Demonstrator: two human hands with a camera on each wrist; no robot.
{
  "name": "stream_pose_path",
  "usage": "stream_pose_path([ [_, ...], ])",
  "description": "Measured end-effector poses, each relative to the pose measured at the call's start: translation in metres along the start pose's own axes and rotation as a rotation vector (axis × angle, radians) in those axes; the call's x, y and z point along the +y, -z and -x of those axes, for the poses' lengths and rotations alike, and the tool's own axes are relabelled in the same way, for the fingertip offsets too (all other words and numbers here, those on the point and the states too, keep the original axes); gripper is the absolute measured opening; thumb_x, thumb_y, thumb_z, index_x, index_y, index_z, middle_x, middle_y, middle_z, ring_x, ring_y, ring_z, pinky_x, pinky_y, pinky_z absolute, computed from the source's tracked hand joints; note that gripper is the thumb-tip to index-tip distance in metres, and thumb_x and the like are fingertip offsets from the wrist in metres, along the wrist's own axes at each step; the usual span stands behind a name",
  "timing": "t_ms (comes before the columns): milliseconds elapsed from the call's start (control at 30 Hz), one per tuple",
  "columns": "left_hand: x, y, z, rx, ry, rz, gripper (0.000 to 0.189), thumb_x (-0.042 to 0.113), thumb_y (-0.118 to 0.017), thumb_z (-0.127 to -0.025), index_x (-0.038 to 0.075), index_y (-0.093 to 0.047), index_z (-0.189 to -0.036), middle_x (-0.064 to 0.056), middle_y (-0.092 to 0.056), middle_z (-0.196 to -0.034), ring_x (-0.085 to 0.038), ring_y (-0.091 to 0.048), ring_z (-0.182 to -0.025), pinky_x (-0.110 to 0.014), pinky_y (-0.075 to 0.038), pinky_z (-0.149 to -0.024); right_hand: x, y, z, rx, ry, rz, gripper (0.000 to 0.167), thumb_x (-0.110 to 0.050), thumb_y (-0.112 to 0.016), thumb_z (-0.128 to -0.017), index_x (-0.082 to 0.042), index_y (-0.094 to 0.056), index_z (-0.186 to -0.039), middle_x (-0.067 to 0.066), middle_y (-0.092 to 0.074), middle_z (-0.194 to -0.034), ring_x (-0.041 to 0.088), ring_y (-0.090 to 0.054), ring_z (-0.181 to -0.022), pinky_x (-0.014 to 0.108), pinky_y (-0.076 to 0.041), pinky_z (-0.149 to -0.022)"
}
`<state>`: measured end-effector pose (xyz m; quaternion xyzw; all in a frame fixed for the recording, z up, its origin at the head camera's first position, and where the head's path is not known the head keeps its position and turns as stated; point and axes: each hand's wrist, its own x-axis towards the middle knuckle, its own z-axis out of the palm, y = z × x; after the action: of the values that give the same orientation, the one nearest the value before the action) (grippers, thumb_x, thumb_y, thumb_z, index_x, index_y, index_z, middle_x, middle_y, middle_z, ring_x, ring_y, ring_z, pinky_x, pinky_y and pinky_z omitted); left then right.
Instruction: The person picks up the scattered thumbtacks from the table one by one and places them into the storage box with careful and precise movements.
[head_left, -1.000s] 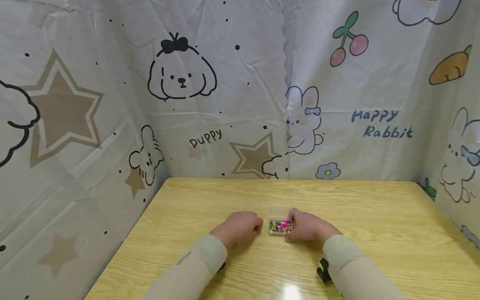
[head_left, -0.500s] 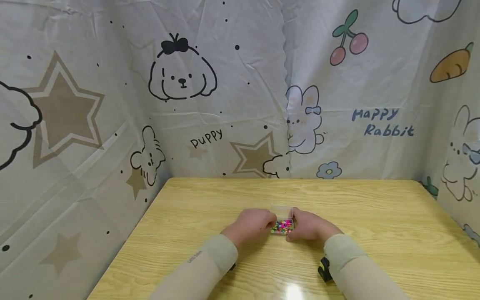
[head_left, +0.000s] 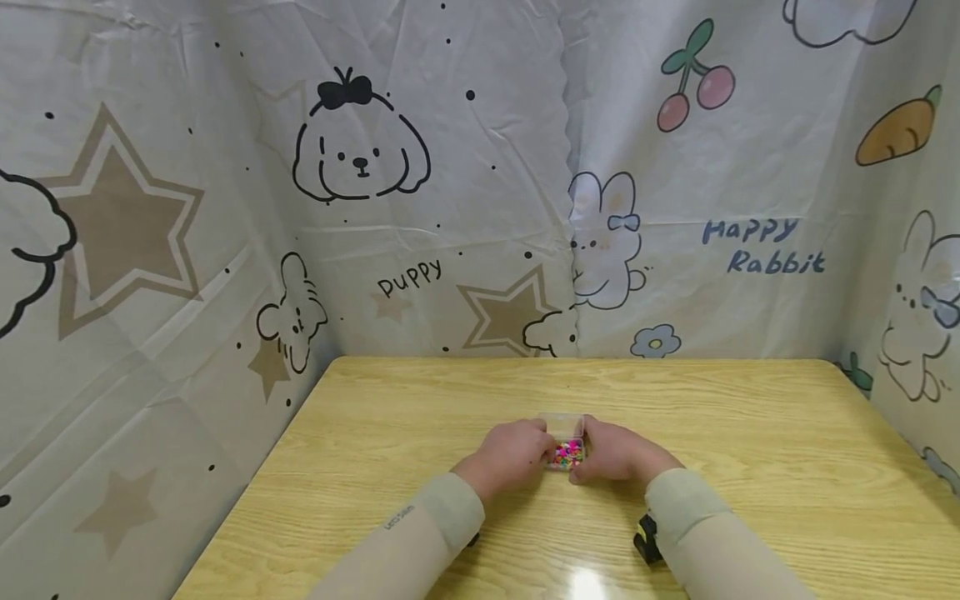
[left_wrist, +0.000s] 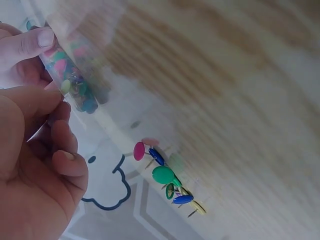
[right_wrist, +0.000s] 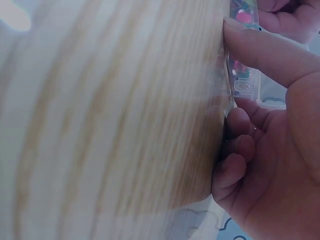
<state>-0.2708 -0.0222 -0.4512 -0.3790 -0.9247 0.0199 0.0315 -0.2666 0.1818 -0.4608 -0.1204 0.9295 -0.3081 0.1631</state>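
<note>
A small clear plastic box (head_left: 564, 467) filled with bright multicoloured thumbtacks (head_left: 567, 452) stands on the table, its transparent lid (head_left: 562, 425) raised at the back. My right hand (head_left: 615, 450) grips the box's right side, thumb at the front, as the right wrist view also shows. My left hand (head_left: 510, 454) reaches in at the left side, fingers curled, fingertips at the box; whether they pinch a tack is hidden. In the left wrist view, several loose thumbtacks, among them a green tack (left_wrist: 163, 175) and a pink tack (left_wrist: 139, 151), lie on the table near the left hand.
The wood-grain table (head_left: 360, 417) extends around both hands. Behind and beside it hangs a printed cloth (head_left: 375, 225) with cartoon animals and stars. Dark wrist devices sit under both cuffs, such as the black strap part (head_left: 647, 540) on the right.
My left hand has moved right, from beside the box to its left part, covering some of the tacks. The right hand keeps its grip on the box, nearly still.
</note>
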Motion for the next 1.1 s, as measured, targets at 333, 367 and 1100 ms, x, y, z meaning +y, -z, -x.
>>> stream_pose_path([
  [333,-0.011,0.008,0.009,0.013,0.012,0.125,0.015,0.012,-0.065,-0.098,0.022,-0.076,-0.096,0.013,-0.06,-0.086,-0.002,-0.054,-0.075,-0.022,-0.049,-0.07,-0.002,0.001,0.002,-0.003,-0.01,-0.006,0.052,-0.026,-0.089,-0.077,-0.013,-0.048,-0.106,0.006,-0.058,-0.096,0.025,-0.051,-0.086,0.042,-0.041,-0.08],
  [367,-0.014,0.009,0.01,0.015,0.021,0.13,0.016,0.011,-0.064,-0.098,0.022,-0.076,-0.097,0.013,-0.061,-0.088,-0.002,-0.056,-0.077,-0.022,-0.05,-0.072,-0.003,0.001,0.003,-0.005,-0.007,-0.005,0.052,-0.026,-0.089,-0.077,-0.012,-0.048,-0.107,0.006,-0.057,-0.094,0.025,-0.051,-0.084,0.043,-0.041,-0.079],
  [1100,-0.08,0.001,0.032,-0.123,0.178,0.155,0.019,0.009,-0.066,-0.09,0.023,-0.065,-0.078,0.012,-0.057,-0.077,-0.009,-0.053,-0.073,-0.032,-0.048,-0.068,-0.001,0.001,-0.001,-0.008,-0.013,-0.017,0.053,-0.025,-0.089,-0.077,-0.012,-0.048,-0.108,0.004,-0.06,-0.102,0.023,-0.054,-0.093,0.048,-0.043,-0.092],
])
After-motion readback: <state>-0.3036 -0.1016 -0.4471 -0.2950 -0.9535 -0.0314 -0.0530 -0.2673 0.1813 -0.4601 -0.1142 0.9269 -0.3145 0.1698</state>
